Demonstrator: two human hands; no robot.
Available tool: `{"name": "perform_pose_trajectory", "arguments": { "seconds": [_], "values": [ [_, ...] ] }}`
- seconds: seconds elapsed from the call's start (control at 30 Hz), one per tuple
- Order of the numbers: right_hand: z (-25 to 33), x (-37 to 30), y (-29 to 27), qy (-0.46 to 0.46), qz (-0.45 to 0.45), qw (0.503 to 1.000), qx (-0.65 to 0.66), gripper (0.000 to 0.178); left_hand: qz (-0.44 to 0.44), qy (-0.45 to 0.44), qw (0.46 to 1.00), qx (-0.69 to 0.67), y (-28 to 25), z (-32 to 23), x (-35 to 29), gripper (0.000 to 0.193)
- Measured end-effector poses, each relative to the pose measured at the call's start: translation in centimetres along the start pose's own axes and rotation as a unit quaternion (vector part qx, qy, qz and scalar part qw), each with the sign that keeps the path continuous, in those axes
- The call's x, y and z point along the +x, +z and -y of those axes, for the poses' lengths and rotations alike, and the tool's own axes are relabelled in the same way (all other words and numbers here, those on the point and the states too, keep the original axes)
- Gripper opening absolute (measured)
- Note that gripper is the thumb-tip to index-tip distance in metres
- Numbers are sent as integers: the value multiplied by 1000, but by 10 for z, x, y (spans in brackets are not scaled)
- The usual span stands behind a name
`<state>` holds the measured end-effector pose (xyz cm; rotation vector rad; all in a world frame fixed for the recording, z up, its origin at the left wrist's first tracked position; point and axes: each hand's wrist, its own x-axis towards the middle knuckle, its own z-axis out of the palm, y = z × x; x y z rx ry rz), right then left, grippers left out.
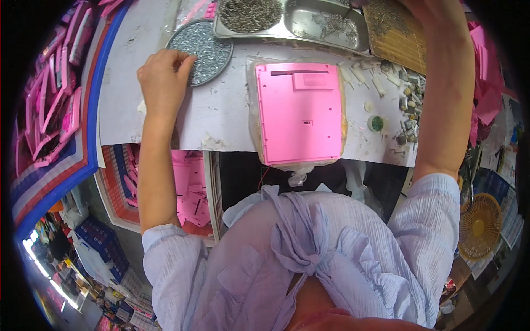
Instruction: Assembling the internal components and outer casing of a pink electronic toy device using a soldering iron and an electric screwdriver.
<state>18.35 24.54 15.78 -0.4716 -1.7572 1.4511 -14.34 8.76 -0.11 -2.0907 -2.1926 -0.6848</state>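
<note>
My left hand (165, 74) is at the left rim of a round dish (205, 47) full of small silvery metal pieces. Its fingers are curled and pinched together; whatever they hold is too small to make out. At the upper edge my right hand (433, 10) is cut off by the picture, near a two-part metal tray (361, 38) and a bamboo-like board (397, 41) with small bits scattered on it. The right fingers are mostly hidden. A flat pink plastic panel (298, 124) with a slot and small holes lies on a wrapped pad in front of me, touched by neither hand.
Small metal parts fill the tray's left section. Pale and grey pieces (408, 99) lie loose on the right of the table, near a small green round container (375, 123). Pink parts fill a striped-edged bin (55, 110) at left and a crate (193, 193) below.
</note>
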Motion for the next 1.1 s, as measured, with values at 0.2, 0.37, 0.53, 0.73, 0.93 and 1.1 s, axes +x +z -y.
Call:
{"name": "perform_pose_trajectory", "arguments": {
  "seconds": [0.2,0.37,0.53,0.73,0.93,1.1],
  "values": [
    [-22,-84,33,13,-87,986,143,22,-55,156,983,-80,-11,-59,-27,11],
    [20,-131,71,-51,14,980,190,26,-51,233,938,-252,-21,-139,-69,21],
    [31,-146,84,-51,-1,973,224,34,-59,233,927,-289,-18,-154,-78,22],
    [26,-145,88,-66,1,969,239,35,-57,236,923,-297,-19,-156,-79,21],
    [23,-146,90,-51,13,971,233,34,-45,244,921,-299,-17,-154,-78,21],
    [23,-146,88,-54,16,977,207,33,-22,232,911,-341,-15,-157,-76,21]
  ]
}}
